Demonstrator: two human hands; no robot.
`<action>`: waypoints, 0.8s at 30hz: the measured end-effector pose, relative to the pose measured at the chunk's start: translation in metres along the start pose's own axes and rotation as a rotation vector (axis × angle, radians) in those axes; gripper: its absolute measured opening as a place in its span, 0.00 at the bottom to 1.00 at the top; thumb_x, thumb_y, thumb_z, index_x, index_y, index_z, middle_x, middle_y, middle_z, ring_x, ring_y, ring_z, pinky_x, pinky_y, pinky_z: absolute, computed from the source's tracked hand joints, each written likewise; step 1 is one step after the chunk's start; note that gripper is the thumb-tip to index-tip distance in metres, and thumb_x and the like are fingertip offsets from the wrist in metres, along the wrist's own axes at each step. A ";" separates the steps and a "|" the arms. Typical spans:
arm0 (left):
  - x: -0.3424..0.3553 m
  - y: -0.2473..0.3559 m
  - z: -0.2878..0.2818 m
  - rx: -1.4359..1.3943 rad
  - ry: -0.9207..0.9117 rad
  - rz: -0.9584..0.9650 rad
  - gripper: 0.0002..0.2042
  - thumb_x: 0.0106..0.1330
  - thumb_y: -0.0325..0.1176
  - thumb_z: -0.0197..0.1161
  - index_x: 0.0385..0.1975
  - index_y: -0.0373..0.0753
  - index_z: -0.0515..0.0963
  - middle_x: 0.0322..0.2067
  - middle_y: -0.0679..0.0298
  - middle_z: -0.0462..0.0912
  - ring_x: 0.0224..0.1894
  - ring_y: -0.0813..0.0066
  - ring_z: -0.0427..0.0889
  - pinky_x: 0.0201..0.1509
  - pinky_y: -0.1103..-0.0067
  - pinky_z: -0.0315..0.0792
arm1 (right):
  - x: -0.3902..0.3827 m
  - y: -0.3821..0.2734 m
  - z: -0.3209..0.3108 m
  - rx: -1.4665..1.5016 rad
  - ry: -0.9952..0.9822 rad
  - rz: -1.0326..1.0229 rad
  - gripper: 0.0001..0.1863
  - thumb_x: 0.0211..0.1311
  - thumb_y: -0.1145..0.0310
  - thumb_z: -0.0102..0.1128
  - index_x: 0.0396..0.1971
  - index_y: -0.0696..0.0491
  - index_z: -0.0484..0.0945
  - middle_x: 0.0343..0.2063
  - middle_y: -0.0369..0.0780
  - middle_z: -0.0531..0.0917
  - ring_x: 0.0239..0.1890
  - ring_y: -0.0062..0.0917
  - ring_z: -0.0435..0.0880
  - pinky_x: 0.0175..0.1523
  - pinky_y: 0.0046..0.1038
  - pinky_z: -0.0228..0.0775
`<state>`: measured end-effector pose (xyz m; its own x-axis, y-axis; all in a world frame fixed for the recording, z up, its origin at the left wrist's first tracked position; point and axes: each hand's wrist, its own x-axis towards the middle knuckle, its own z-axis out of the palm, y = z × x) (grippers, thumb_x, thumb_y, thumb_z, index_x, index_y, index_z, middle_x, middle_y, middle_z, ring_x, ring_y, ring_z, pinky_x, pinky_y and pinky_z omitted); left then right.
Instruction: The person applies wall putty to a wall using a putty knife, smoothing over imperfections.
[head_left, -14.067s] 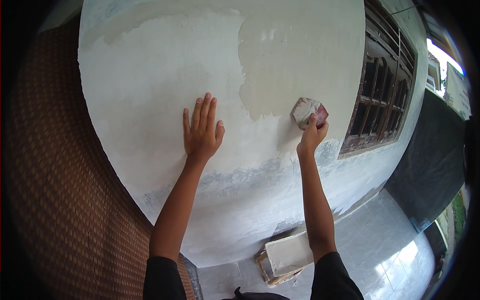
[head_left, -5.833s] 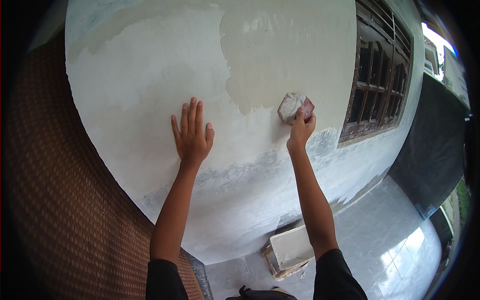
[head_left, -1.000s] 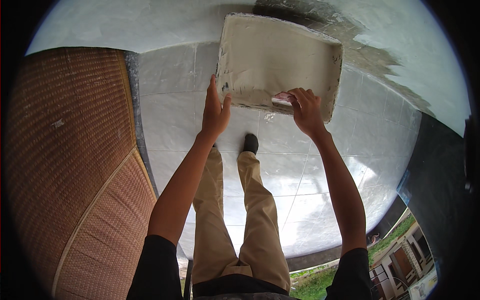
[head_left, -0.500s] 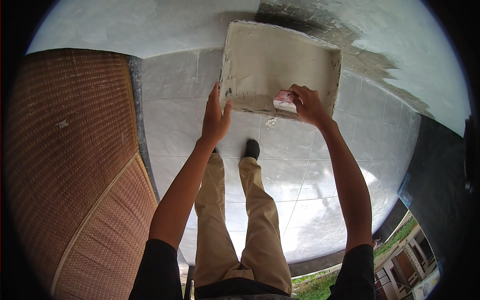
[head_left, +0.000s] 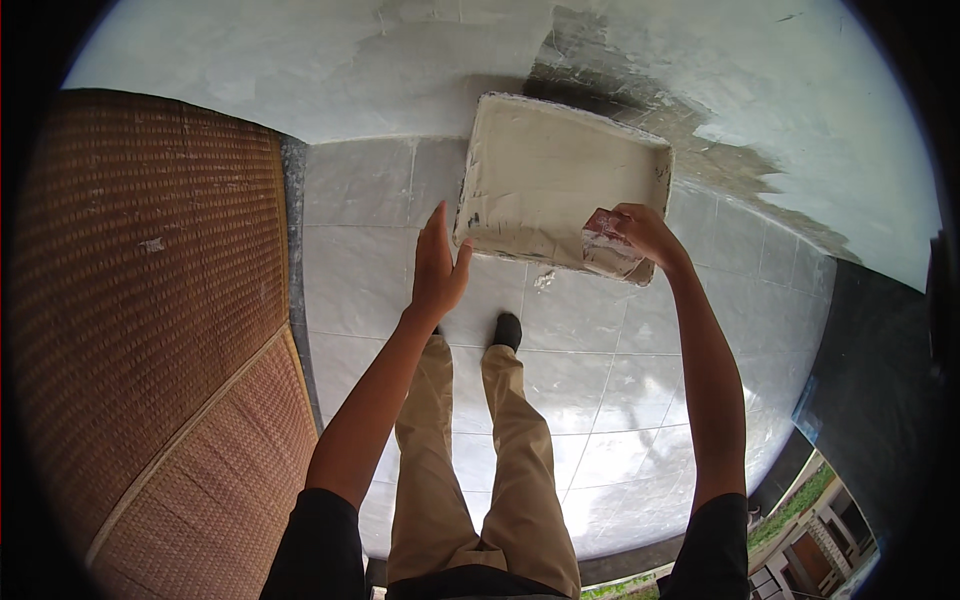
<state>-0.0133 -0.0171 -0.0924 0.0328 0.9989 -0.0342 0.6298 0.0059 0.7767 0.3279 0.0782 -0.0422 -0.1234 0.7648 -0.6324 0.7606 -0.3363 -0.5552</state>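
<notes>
A shallow rectangular tray (head_left: 550, 180) holds beige, paste-like filler spread over its bottom, with smears along its rim. My right hand (head_left: 645, 235) is closed on a flat reddish putty scraper (head_left: 605, 225) at the tray's near right corner. Pale filler coats the scraper's lower part, which overlaps the near rim. At the near left corner is my left hand (head_left: 438, 270), fingers stretched out along the outer side and thumb apart. Its thumb tip meets the corner, but whether it bears any of the tray's weight I cannot tell.
Ahead rises a pale wall (head_left: 300, 60) with a darker unfinished patch (head_left: 590, 65). Grey tiles (head_left: 350, 270) cover the floor, with filler crumbs (head_left: 544, 281) by the tray. A brown woven panel (head_left: 170, 260) stands left; a dark surface (head_left: 870, 350) lies right. My shoe (head_left: 507, 330) is below the tray.
My right hand has shifted right along the near rim with the scraper, whose coated face now shows more. My left hand stays by the corner. The whole view has moved slightly, placing the tray lower.
</notes>
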 end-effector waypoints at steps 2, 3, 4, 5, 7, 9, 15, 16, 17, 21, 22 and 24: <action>0.004 0.009 -0.011 -0.001 -0.002 0.005 0.32 0.73 0.35 0.53 0.73 0.34 0.49 0.71 0.46 0.56 0.73 0.51 0.56 0.75 0.63 0.51 | -0.005 0.004 -0.004 0.141 -0.023 0.028 0.14 0.64 0.66 0.58 0.43 0.59 0.81 0.33 0.42 0.84 0.36 0.27 0.80 0.46 0.30 0.71; 0.007 0.014 -0.017 -0.008 0.004 0.008 0.32 0.73 0.35 0.53 0.73 0.34 0.49 0.71 0.47 0.56 0.73 0.51 0.56 0.75 0.63 0.51 | -0.010 0.003 -0.004 0.282 -0.059 0.066 0.17 0.63 0.65 0.59 0.48 0.59 0.81 0.36 0.44 0.85 0.40 0.28 0.81 0.51 0.29 0.71; 0.011 0.020 -0.022 -0.020 0.010 0.016 0.32 0.73 0.35 0.52 0.73 0.34 0.49 0.71 0.47 0.56 0.73 0.51 0.55 0.75 0.63 0.51 | -0.017 -0.001 -0.005 0.411 -0.084 0.083 0.17 0.64 0.66 0.59 0.49 0.60 0.80 0.37 0.40 0.83 0.42 0.24 0.79 0.51 0.26 0.68; 0.016 0.028 -0.027 -0.017 0.025 0.041 0.32 0.73 0.35 0.52 0.73 0.34 0.49 0.71 0.47 0.56 0.73 0.51 0.55 0.75 0.63 0.51 | -0.022 0.001 -0.005 0.411 -0.064 0.061 0.17 0.64 0.66 0.59 0.49 0.60 0.80 0.37 0.40 0.83 0.42 0.24 0.79 0.51 0.26 0.68; 0.025 0.044 -0.040 -0.071 0.031 0.040 0.32 0.73 0.38 0.52 0.73 0.32 0.50 0.70 0.45 0.58 0.71 0.49 0.59 0.74 0.60 0.52 | -0.028 0.002 -0.005 0.678 -0.063 -0.019 0.17 0.68 0.66 0.57 0.49 0.61 0.79 0.39 0.39 0.83 0.42 0.24 0.79 0.51 0.27 0.68; 0.036 0.061 -0.062 -0.061 0.061 0.095 0.32 0.73 0.38 0.51 0.73 0.32 0.50 0.70 0.45 0.58 0.72 0.49 0.58 0.74 0.60 0.51 | -0.041 -0.018 -0.013 0.757 -0.073 -0.064 0.17 0.72 0.65 0.54 0.52 0.61 0.77 0.42 0.38 0.82 0.43 0.23 0.80 0.52 0.28 0.70; 0.079 0.130 -0.150 -0.100 0.181 0.272 0.32 0.74 0.38 0.51 0.73 0.33 0.50 0.70 0.46 0.58 0.72 0.49 0.58 0.75 0.60 0.51 | -0.090 -0.102 -0.061 1.104 -0.087 -0.343 0.14 0.75 0.64 0.52 0.52 0.55 0.75 0.41 0.34 0.83 0.40 0.16 0.81 0.47 0.26 0.76; 0.086 0.145 -0.166 -0.105 0.193 0.295 0.31 0.74 0.38 0.50 0.73 0.33 0.50 0.70 0.46 0.58 0.72 0.49 0.58 0.75 0.60 0.51 | -0.095 -0.114 -0.070 1.118 -0.050 -0.366 0.14 0.75 0.64 0.53 0.53 0.55 0.74 0.38 0.33 0.82 0.38 0.16 0.81 0.43 0.25 0.76; 0.093 0.157 -0.185 -0.103 0.210 0.316 0.31 0.74 0.37 0.50 0.73 0.33 0.51 0.70 0.46 0.58 0.72 0.49 0.59 0.75 0.60 0.52 | -0.104 -0.135 -0.080 1.109 -0.041 -0.409 0.14 0.75 0.64 0.53 0.53 0.55 0.74 0.38 0.33 0.82 0.38 0.16 0.81 0.43 0.25 0.76; 0.119 0.204 -0.260 -0.058 0.323 0.433 0.31 0.73 0.36 0.50 0.72 0.33 0.51 0.70 0.46 0.59 0.72 0.49 0.59 0.74 0.60 0.52 | -0.154 -0.228 -0.118 1.131 0.015 -0.501 0.17 0.73 0.66 0.54 0.57 0.56 0.71 0.39 0.34 0.81 0.37 0.17 0.81 0.40 0.23 0.77; 0.124 0.217 -0.279 -0.057 0.340 0.463 0.31 0.73 0.36 0.51 0.72 0.32 0.51 0.70 0.46 0.59 0.71 0.49 0.59 0.74 0.60 0.52 | -0.170 -0.251 -0.127 1.138 0.035 -0.520 0.17 0.73 0.67 0.54 0.57 0.56 0.71 0.40 0.34 0.81 0.37 0.18 0.81 0.41 0.24 0.77; 0.135 0.245 -0.317 -0.056 0.374 0.524 0.31 0.73 0.35 0.51 0.72 0.32 0.51 0.70 0.46 0.59 0.71 0.49 0.59 0.74 0.61 0.53 | -0.190 -0.286 -0.147 1.126 0.072 -0.544 0.17 0.73 0.67 0.53 0.58 0.56 0.71 0.42 0.36 0.81 0.39 0.20 0.81 0.43 0.26 0.78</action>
<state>-0.1008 0.1344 0.2928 0.0463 0.8188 0.5722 0.5619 -0.4950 0.6628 0.2279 0.1099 0.3158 -0.1883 0.9681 -0.1656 -0.3492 -0.2235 -0.9100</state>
